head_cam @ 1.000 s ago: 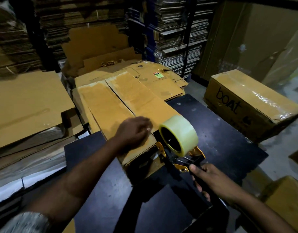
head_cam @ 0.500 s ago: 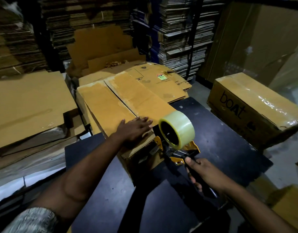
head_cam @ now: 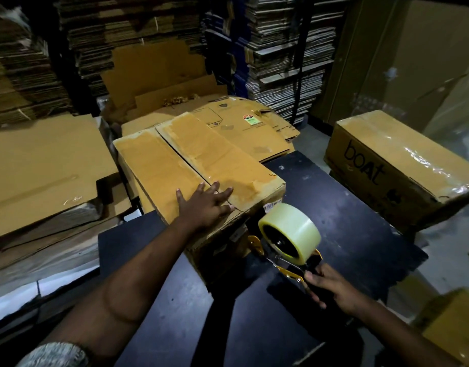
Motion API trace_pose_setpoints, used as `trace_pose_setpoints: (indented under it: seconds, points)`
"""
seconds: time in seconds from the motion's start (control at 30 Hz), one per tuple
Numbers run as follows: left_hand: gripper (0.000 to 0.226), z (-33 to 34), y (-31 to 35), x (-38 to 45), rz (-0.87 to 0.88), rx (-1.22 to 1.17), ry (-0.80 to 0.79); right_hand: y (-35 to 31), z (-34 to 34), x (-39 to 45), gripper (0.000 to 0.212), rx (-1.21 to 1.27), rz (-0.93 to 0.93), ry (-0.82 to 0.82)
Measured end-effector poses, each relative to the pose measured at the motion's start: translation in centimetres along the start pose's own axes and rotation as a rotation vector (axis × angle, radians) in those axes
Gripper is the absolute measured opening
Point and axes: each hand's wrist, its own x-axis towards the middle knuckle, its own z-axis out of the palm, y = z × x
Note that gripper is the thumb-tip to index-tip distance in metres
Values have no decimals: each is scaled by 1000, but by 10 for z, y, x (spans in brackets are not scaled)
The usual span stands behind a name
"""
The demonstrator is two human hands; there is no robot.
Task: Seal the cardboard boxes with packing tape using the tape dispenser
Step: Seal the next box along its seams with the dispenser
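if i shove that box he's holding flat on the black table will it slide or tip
Probably slide: the cardboard box is long and low, lying flat on the smooth black table. The left hand presses its top with straight fingers, which would resist a push. Its flaps still look unsealed along the middle seam, so the top may flex.

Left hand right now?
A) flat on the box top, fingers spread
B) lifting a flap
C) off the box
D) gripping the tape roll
A: the left hand lies flat with fingers spread on the box top, over the flap seam.
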Motion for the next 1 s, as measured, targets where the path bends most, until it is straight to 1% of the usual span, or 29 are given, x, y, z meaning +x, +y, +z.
trace_pose_setpoints:
  seconds: [0.07,0.1,0.13,0.17,0.2,0.27,0.3,0.33,0.4,0.43,0.53,0.67,0.77,0.9,1.0]
  points:
    - [57,1,14,-4,-54,-9,25,11,-3,-1,76,46,-6,-2]
    - [55,3,23,-5,-60,-32,67,17,-4,-1,79,65,-7,-8]
    - [53,6,31,-7,-31,-62,131,20,-4,0,82,79,-1,-11]
    - [52,8,37,-9,61,-93,208,23,-5,1,83,91,5,-14]
    - [52,10,40,-8,210,-128,273,25,-5,3,80,99,12,-21]
    - [47,12,38,-3,521,-128,316,28,-6,6,71,103,13,-24]
    - [46,13,35,0,607,-65,310,29,-7,7,70,113,14,-18]
    - [48,12,35,3,636,15,280,31,-6,7,72,129,15,-8]
    - [56,8,40,6,606,152,178,34,-3,7,76,171,15,23]
    - [55,6,45,6,579,209,124,37,0,6,77,205,16,47]
    - [37,0,59,11,542,295,8,41,4,6,81,275,9,97]
    - [37,2,61,15,546,163,-65,43,9,7,84,362,14,93]
    - [33,5,55,21,553,60,-79,43,15,10,84,387,-5,104]
    - [30,7,53,25,563,16,-78,39,19,12,88,363,-5,151]
    - [20,8,53,25,572,-31,-66,34,21,15,85,358,-15,141]
